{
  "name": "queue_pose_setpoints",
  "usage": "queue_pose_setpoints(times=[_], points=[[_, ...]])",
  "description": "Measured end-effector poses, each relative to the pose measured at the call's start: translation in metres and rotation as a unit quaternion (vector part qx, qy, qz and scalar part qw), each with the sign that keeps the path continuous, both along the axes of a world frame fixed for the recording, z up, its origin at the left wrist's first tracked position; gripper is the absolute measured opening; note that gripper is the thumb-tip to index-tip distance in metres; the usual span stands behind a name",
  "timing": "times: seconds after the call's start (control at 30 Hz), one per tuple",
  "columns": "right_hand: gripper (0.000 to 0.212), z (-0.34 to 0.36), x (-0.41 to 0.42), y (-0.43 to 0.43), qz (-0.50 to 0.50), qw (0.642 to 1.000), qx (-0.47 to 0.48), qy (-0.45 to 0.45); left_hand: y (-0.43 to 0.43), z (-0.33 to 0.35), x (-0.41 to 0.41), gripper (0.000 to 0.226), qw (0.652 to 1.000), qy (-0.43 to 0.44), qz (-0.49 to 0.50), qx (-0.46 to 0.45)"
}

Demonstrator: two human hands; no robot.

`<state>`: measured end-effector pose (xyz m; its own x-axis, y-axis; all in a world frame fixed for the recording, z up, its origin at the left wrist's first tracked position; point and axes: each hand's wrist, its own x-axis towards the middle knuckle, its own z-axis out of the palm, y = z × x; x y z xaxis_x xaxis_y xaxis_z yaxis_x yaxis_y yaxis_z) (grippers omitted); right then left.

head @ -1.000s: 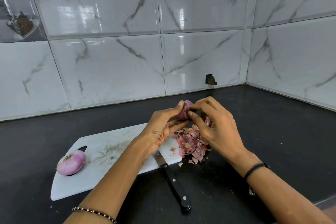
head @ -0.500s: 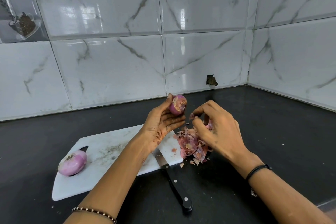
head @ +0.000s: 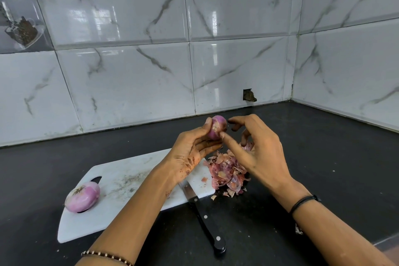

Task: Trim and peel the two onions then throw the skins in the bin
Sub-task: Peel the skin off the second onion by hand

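Observation:
My left hand (head: 187, 153) holds a small purple onion (head: 217, 125) by its fingertips above the far right end of the white cutting board (head: 121, 181). My right hand (head: 261, 157) is beside it; the thumb tip touches the onion's lower right side, and the index finger reaches toward its top with a small gap. A second, larger pale pink onion (head: 83, 196), peeled, lies on the board's left end over the handle slot. A pile of papery onion skins (head: 226, 171) sits off the board's right edge, partly under my right hand.
A black-handled knife (head: 205, 220) lies with its blade on the board's right end and its handle pointing toward me on the black counter (head: 323, 147). Marble-tiled walls meet in a corner at the back right. No bin is in view.
My right hand dropped away to the skin pile, then came back up to the onion. My left hand turned the onion and lifted it slightly.

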<state>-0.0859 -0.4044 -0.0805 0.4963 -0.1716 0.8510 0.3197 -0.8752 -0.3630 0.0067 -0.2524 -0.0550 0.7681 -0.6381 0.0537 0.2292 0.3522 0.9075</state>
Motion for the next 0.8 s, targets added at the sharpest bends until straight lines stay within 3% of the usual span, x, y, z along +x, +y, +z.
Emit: queue_pose_setpoints(times=[0.2,0.33,0.67,0.8], points=[[0.054,0.0004,0.0012,-0.0026,0.018,1.0,-0.017,0.019,-0.0019,-0.0044,0.0003,0.051,0.999,-0.042,-0.029,-0.006],[0.052,0.0006,0.0002,-0.0037,0.02,0.999,-0.021,0.016,0.0004,-0.0052,0.0006,0.043,0.996,-0.077,-0.035,-0.005],[0.042,0.0008,-0.0022,-0.0023,0.022,0.999,-0.009,-0.024,0.002,-0.0066,0.0086,0.071,0.982,-0.181,0.006,0.059],[0.045,0.0012,-0.0004,-0.0031,0.037,0.999,0.016,-0.006,0.0012,-0.0055,0.004,0.07,0.968,-0.229,0.049,0.09]])
